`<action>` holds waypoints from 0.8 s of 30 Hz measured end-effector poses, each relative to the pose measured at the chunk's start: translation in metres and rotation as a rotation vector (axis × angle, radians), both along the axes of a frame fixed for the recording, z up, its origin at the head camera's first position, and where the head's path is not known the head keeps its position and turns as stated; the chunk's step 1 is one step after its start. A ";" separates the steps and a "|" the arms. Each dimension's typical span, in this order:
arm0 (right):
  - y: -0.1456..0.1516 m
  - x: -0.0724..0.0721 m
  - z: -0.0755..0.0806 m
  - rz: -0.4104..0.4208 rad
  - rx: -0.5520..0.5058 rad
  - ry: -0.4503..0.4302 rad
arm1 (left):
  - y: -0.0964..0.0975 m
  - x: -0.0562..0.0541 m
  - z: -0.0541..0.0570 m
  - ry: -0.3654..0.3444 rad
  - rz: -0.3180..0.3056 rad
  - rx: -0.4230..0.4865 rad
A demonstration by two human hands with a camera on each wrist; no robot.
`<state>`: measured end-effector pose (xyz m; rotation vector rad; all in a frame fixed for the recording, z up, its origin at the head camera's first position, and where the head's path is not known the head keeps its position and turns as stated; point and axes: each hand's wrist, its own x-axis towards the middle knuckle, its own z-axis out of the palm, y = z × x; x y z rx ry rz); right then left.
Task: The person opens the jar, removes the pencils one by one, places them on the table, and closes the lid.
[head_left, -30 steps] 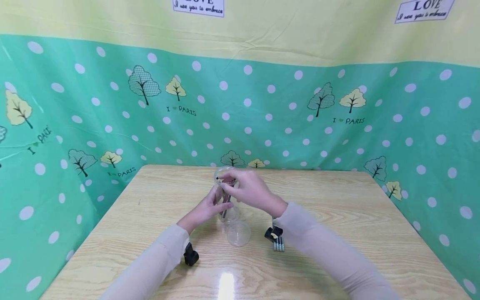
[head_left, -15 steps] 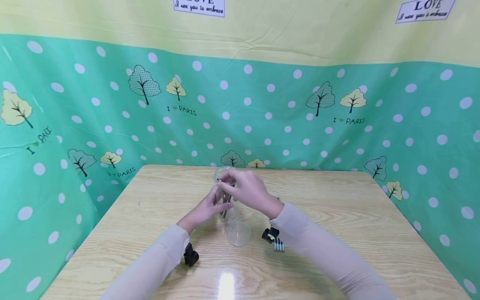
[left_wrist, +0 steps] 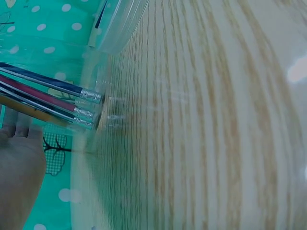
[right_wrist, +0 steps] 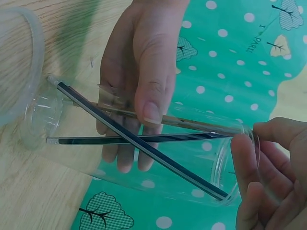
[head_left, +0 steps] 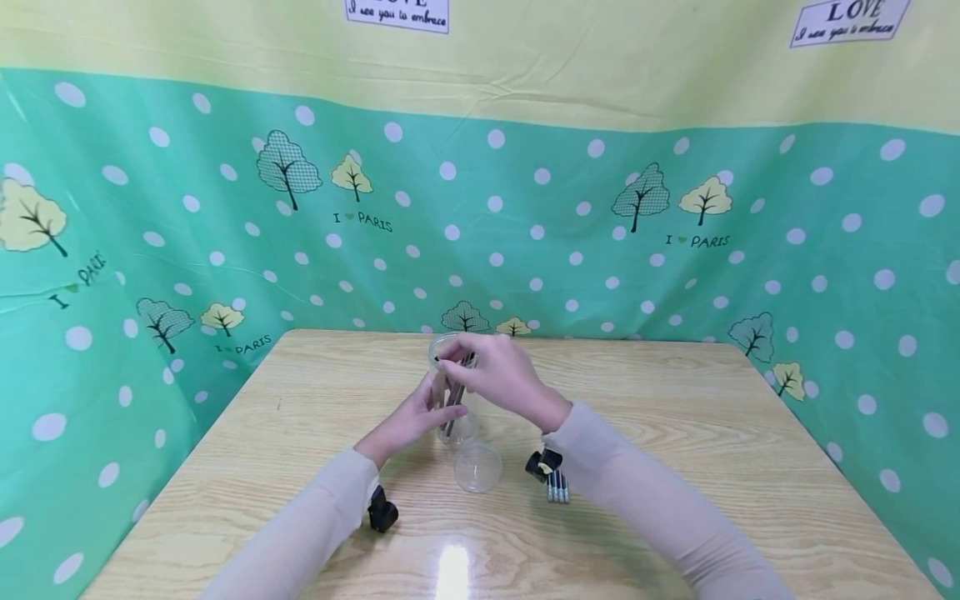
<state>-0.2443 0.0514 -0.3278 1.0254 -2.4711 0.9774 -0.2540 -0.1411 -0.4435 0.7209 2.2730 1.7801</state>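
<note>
A clear plastic jar [head_left: 455, 427] stands upright with several pencils [head_left: 454, 404] leaning inside it. My left hand [head_left: 412, 418] grips the jar's side, and its thumb [right_wrist: 152, 91] lies across the front in the right wrist view. Over the open mouth, my right hand [head_left: 501, 377] has thumb and index finger together at the end of a brown pencil [right_wrist: 192, 122], seeming to pinch it. Two dark striped pencils [right_wrist: 120, 125] cross inside the jar. The left wrist view shows the pencils' metal ends [left_wrist: 91, 96] near the jar's bottom.
A round clear lid [head_left: 477, 467] lies on the wooden table [head_left: 660, 417] just in front of the jar. Several more pencils [head_left: 557, 487] lie partly under the right forearm. A green dotted cloth [head_left: 420, 275] hangs behind the table's far edge.
The right hand shifts slightly at the jar's mouth, its wrist dipping and then rising a little, and the pencils in the jar change their lean. The left hand keeps still.
</note>
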 end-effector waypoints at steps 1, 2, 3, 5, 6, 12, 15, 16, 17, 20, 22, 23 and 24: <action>0.000 0.000 0.001 0.002 -0.007 -0.004 | 0.000 0.000 0.000 -0.003 0.007 -0.007; 0.001 0.000 0.002 0.004 -0.016 -0.006 | 0.000 0.000 0.001 -0.006 0.014 -0.014; 0.002 -0.001 0.003 0.008 -0.028 -0.010 | 0.000 0.001 0.001 -0.013 0.024 -0.024; 0.004 -0.001 0.006 0.006 -0.045 -0.001 | 0.000 0.000 0.001 -0.017 0.034 -0.037; 0.005 -0.002 0.008 0.007 -0.054 0.008 | 0.000 0.000 0.001 -0.021 0.042 -0.046; 0.013 -0.002 0.021 0.017 -0.106 0.049 | 0.000 -0.002 0.002 -0.057 0.053 -0.041; 0.018 -0.001 0.027 0.018 -0.130 0.056 | 0.000 -0.002 0.003 -0.052 0.046 -0.030; 0.019 -0.002 0.028 0.014 -0.135 0.059 | -0.001 -0.002 0.003 -0.050 0.047 -0.030; 0.021 -0.001 0.030 0.011 -0.141 0.062 | -0.001 -0.002 0.003 -0.048 0.047 -0.030; 0.026 0.000 0.037 0.012 -0.164 0.064 | -0.002 -0.001 0.003 -0.055 0.059 -0.041; 0.029 0.001 0.043 0.020 -0.190 0.065 | -0.002 -0.001 0.004 -0.062 0.065 -0.045; 0.032 0.002 0.046 0.025 -0.205 0.065 | -0.002 -0.001 0.004 -0.061 0.066 -0.045; 0.034 0.002 0.049 0.033 -0.223 0.063 | -0.002 -0.001 0.004 -0.061 0.068 -0.046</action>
